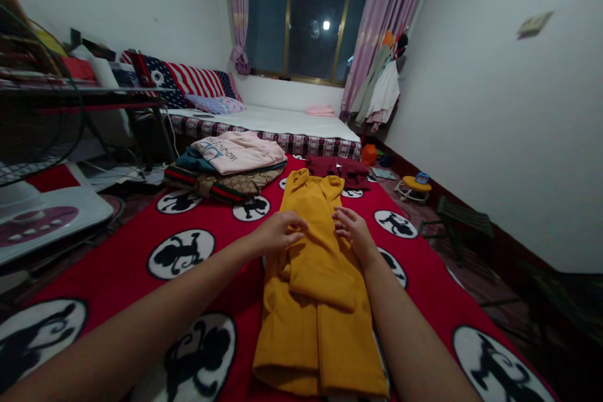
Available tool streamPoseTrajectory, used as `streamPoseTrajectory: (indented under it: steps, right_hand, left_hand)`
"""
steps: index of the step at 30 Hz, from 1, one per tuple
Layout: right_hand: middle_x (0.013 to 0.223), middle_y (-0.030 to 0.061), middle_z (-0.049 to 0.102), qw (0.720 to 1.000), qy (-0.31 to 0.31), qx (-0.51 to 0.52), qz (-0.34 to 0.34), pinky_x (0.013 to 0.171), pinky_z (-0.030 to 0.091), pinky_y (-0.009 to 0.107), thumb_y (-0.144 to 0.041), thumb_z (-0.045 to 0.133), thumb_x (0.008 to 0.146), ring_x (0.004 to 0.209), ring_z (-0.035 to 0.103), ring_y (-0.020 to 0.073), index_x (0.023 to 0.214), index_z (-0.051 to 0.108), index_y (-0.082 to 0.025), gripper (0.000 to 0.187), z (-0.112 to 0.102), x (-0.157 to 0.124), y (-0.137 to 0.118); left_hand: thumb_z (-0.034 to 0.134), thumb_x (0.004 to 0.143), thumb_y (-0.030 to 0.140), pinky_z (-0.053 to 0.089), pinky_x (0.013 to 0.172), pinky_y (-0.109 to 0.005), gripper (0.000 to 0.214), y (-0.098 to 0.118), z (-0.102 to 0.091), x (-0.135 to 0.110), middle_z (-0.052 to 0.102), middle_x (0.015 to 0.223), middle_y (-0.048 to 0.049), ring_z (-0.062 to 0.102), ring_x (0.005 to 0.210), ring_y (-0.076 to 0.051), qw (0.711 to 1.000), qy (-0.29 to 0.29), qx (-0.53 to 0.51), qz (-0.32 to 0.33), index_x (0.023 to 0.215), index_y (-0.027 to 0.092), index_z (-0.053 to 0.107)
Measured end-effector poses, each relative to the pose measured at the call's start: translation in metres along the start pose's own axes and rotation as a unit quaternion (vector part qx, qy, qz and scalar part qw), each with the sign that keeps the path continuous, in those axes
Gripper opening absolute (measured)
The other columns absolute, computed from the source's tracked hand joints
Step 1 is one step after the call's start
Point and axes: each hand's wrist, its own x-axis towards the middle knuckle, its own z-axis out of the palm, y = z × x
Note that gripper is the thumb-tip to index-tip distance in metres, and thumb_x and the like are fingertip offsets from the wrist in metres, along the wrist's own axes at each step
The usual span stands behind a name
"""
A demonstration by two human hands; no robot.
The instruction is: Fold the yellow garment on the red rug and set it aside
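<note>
A mustard-yellow garment [325, 276] lies lengthwise in front of me, one part of it folded across its middle. Its lower end shows two panels side by side; I cannot tell its exact kind. Over its left edge is my left hand [281, 231], fingers apart and slightly curled, holding nothing. My right hand [354, 232] is at the opposite edge, also open with bent fingers. Whether the fingertips touch the cloth is unclear. Just beyond the garment lies a dark red piece of clothing [346, 168] with a small zip pull.
Beneath everything spreads a red blanket [117, 264] with monkey prints. A folded clothes pile, topped by a pink shirt [245, 151], sits at the far left. Behind is a bed [282, 116]. A desk [94, 93] and white appliance [42, 220] stand left; a stool [464, 217] stands right.
</note>
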Motion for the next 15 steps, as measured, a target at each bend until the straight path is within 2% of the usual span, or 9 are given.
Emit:
streamPoseTrajectory:
  steps: [2,4,8,10,13,15]
  right_hand:
    - [0.087,0.0019,0.068,0.996,-0.020,-0.075,-0.044,0.052,0.042,0.020,-0.032,0.075,0.060,0.067,0.059,0.0122,0.103,0.066,-0.019,0.046,0.003,-0.002,0.002]
    - [0.088,0.0010,0.068,0.991,-0.035,-0.116,-0.064,0.053,0.040,0.020,-0.027,0.069,0.058,0.065,0.056,0.0117,0.100,0.069,-0.019,0.043,0.005,-0.005,0.003]
    - [0.069,-0.0023,0.064,0.988,-0.039,-0.134,-0.072,0.048,0.032,0.021,-0.024,0.055,0.056,0.051,0.043,0.0090,0.081,0.070,-0.018,0.029,0.006,-0.010,0.001]
    - [0.062,-0.0026,0.061,0.986,-0.053,-0.136,-0.083,0.048,0.031,0.022,-0.023,0.053,0.054,0.051,0.042,0.0095,0.072,0.068,-0.018,0.024,0.008,-0.010,0.001]
    - [0.061,-0.0026,0.059,0.985,-0.055,-0.134,-0.092,0.049,0.033,0.021,-0.024,0.056,0.054,0.053,0.045,0.0100,0.072,0.068,-0.018,0.022,0.011,-0.009,0.004]
    - [0.064,-0.0022,0.060,0.988,-0.012,-0.127,-0.083,0.046,0.032,0.021,-0.030,0.061,0.058,0.052,0.045,0.0099,0.082,0.068,-0.017,0.028,0.012,-0.005,0.006]
  left_hand:
    - [0.061,0.079,0.019,0.049,0.088,-0.029,0.024,-0.005,0.005,0.013,0.069,0.103,-0.0074,0.064,0.097,-0.020,0.996,0.070,0.046,0.008,0.101,0.017,0.072]
    - [0.058,0.082,0.019,0.047,0.095,-0.032,0.027,-0.007,0.010,0.026,0.067,0.108,-0.0074,0.062,0.102,-0.020,0.993,0.095,0.064,0.008,0.106,0.019,0.070]
    - [0.054,0.086,0.017,0.043,0.103,-0.034,0.033,-0.008,0.030,0.047,0.061,0.123,-0.0104,0.056,0.116,-0.022,0.988,0.143,0.066,0.001,0.117,0.016,0.065]
    - [0.056,0.086,0.020,0.042,0.105,-0.036,0.035,-0.011,0.044,0.052,0.058,0.125,-0.0118,0.054,0.119,-0.023,0.983,0.171,0.062,-0.017,0.120,0.015,0.062]
    - [0.058,0.086,0.021,0.043,0.104,-0.038,0.030,-0.015,0.060,0.052,0.058,0.124,-0.0108,0.054,0.119,-0.023,0.981,0.180,0.067,-0.026,0.116,0.018,0.064]
    - [0.058,0.086,0.019,0.044,0.103,-0.039,0.024,-0.016,0.065,0.048,0.058,0.123,-0.0104,0.054,0.118,-0.024,0.981,0.175,0.085,-0.018,0.107,0.019,0.068]
